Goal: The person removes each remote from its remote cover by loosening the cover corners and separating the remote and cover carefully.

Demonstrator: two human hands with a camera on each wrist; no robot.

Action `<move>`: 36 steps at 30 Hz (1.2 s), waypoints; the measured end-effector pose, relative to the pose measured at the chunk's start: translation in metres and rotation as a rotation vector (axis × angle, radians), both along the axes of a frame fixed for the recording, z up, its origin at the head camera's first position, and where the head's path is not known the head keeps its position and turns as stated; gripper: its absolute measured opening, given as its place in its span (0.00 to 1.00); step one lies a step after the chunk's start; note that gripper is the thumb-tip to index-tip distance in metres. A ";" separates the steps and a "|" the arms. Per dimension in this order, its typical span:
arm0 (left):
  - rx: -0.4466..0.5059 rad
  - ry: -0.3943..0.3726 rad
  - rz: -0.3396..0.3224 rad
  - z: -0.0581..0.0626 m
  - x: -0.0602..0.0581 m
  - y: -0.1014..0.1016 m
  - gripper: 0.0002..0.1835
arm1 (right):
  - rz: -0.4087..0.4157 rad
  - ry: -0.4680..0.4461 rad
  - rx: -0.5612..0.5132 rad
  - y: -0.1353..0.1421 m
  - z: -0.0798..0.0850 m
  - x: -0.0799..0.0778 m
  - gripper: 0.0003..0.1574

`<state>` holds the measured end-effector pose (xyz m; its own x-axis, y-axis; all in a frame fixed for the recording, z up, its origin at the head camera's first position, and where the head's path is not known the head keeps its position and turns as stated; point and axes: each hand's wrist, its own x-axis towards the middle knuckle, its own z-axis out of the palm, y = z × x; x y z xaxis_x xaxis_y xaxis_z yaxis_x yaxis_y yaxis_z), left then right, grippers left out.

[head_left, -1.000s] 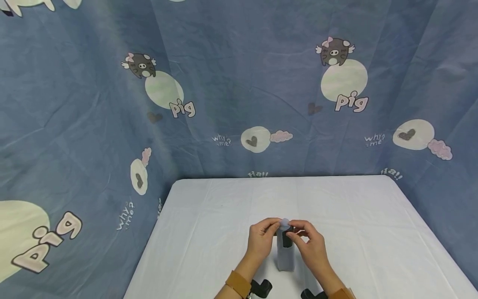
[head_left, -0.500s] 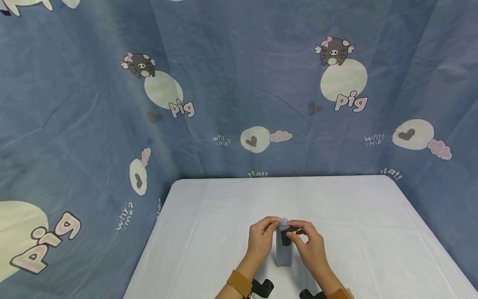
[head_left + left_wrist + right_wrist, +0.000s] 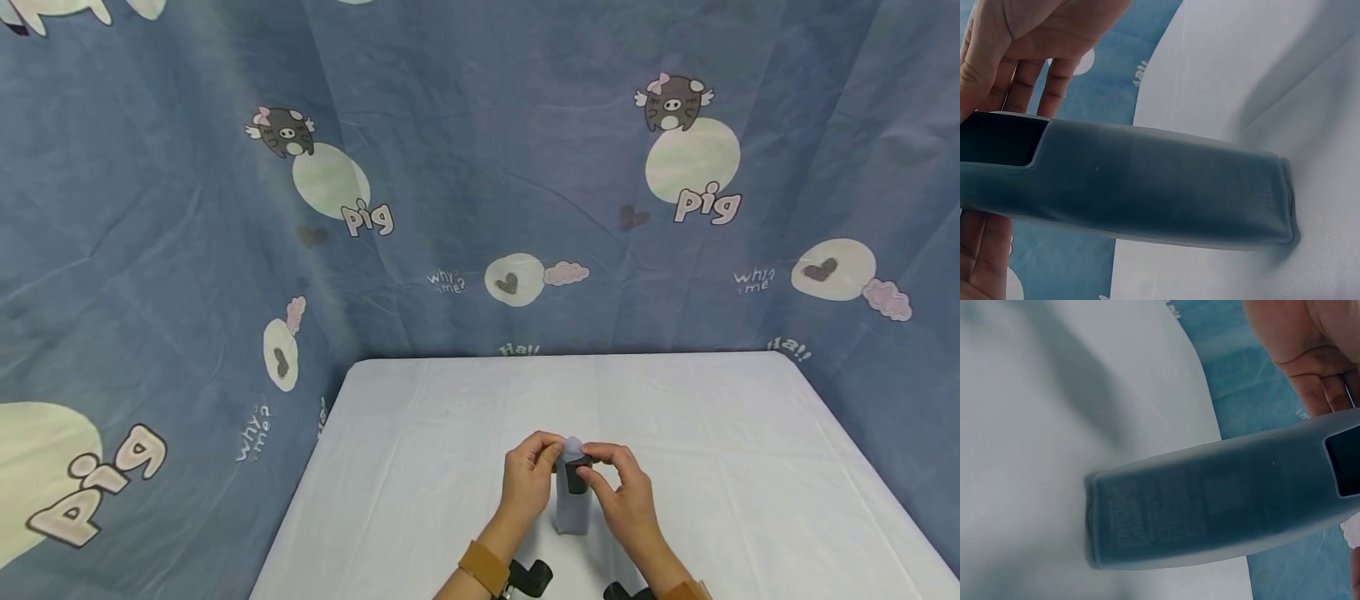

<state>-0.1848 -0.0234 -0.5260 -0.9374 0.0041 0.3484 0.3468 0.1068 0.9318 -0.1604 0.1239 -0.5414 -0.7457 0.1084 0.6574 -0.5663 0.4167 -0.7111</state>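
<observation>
A long grey-blue device in a soft, translucent sleeve stands between the two hands, its lower end close over the white cloth. The sleeve has a rounded-corner opening near the upper end, with black showing through it. A pale, rounded tip sticks up at the top. My left hand pinches the upper left edge between thumb and fingers. On the other side my right hand grips the upper right edge, thumb by the black part. Faint printed lines show on the side facing the right wrist camera.
White cloth covers the table. A blue curtain with pig drawings hangs behind it and along the sides. Both wrists wear brown straps with black camera mounts close to the cloth.
The device's lower end has swung slightly away from me, so it looks a little shorter in the head view. Both hands keep their hold, the left one shifting up slightly.
</observation>
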 end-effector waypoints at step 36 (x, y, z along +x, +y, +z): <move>-0.011 0.006 0.088 0.000 -0.002 0.014 0.06 | 0.016 -0.030 -0.026 0.000 0.003 0.008 0.23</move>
